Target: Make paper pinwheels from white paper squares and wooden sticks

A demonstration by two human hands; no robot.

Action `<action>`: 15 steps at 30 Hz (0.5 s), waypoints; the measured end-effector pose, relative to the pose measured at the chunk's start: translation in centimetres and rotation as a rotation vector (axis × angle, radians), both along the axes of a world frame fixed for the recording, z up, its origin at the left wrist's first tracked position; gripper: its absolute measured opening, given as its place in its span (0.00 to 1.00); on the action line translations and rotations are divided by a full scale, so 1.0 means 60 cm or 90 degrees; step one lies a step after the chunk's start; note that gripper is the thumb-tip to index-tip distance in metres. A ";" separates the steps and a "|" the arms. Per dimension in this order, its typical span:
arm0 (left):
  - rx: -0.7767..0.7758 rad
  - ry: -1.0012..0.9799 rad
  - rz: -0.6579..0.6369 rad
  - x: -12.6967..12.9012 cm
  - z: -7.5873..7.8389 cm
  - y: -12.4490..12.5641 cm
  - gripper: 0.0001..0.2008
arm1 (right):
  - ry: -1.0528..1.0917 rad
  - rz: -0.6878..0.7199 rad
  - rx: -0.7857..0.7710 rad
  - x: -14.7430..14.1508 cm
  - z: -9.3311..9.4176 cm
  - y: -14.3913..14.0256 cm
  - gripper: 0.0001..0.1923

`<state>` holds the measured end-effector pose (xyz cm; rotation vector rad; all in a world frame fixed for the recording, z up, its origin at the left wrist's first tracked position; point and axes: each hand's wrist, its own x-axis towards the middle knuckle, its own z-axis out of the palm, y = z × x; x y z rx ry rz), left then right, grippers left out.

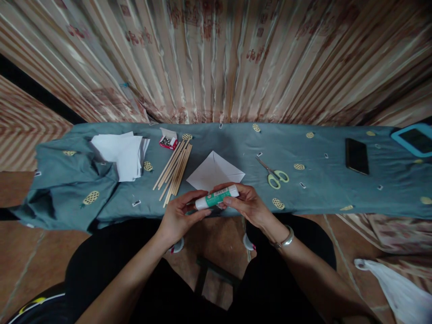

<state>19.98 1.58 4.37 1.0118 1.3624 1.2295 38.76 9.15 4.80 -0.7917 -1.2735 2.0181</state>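
Observation:
A glue stick (217,197) with a green label and white ends lies level between my two hands, over the front edge of the cloth-covered table. My left hand (180,216) is closed on its left white end. Around the right part of the tube, the fingers of my right hand (249,202) are wrapped, with the thumb on the near side. Just beyond the hands is a square of white paper (215,171) with crease lines, turned corner-up; its near part is hidden by the hands and the glue stick.
Left of the paper lie several thin wooden sticks (175,170), a small red box (168,139) of metal bits and a stack of white paper (123,155). Green-handled scissors (274,174), a dark phone (357,156) and a blue-framed device (413,138) lie to the right. A pleated curtain (216,63) hangs behind.

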 end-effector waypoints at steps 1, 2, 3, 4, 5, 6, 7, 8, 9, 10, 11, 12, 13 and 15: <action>0.009 0.024 -0.005 0.000 0.001 0.000 0.19 | 0.002 0.000 0.000 0.000 -0.001 0.000 0.16; 0.018 0.049 -0.007 0.000 0.001 0.001 0.17 | 0.003 -0.003 -0.003 0.000 -0.001 0.001 0.17; 0.027 0.071 -0.005 0.000 0.001 0.001 0.17 | 0.004 -0.007 -0.007 0.001 -0.001 0.002 0.17; 0.035 0.087 -0.001 0.000 0.001 0.001 0.16 | 0.002 -0.009 -0.013 0.001 -0.001 0.002 0.17; 0.042 0.097 0.004 0.000 0.000 0.001 0.16 | -0.002 -0.009 -0.019 0.002 -0.001 0.003 0.17; 0.048 0.103 0.006 0.000 0.000 0.000 0.16 | -0.006 -0.008 -0.026 0.003 -0.001 0.004 0.17; 0.051 0.106 0.004 0.000 -0.001 -0.001 0.16 | -0.011 -0.004 -0.032 0.004 -0.001 0.004 0.17; 0.055 0.109 0.000 -0.001 -0.001 -0.002 0.16 | -0.017 0.003 -0.037 0.005 -0.001 0.005 0.17; 0.058 0.113 -0.007 -0.001 0.000 -0.003 0.15 | -0.023 0.011 -0.042 0.006 -0.001 0.005 0.18; 0.062 0.122 -0.017 -0.001 0.001 -0.004 0.15 | -0.030 0.019 -0.046 0.007 -0.001 0.005 0.19; 0.064 0.133 -0.029 -0.001 0.003 -0.005 0.15 | -0.036 0.027 -0.048 0.007 -0.002 0.004 0.19; 0.065 0.143 -0.042 0.000 0.006 -0.005 0.14 | -0.043 0.034 -0.050 0.007 -0.002 0.003 0.18; 0.063 0.151 -0.056 0.000 0.008 -0.005 0.14 | -0.047 0.037 -0.051 0.007 -0.002 0.001 0.17; 0.048 0.152 -0.081 0.001 0.014 -0.005 0.14 | -0.054 0.033 -0.054 0.005 -0.001 -0.003 0.15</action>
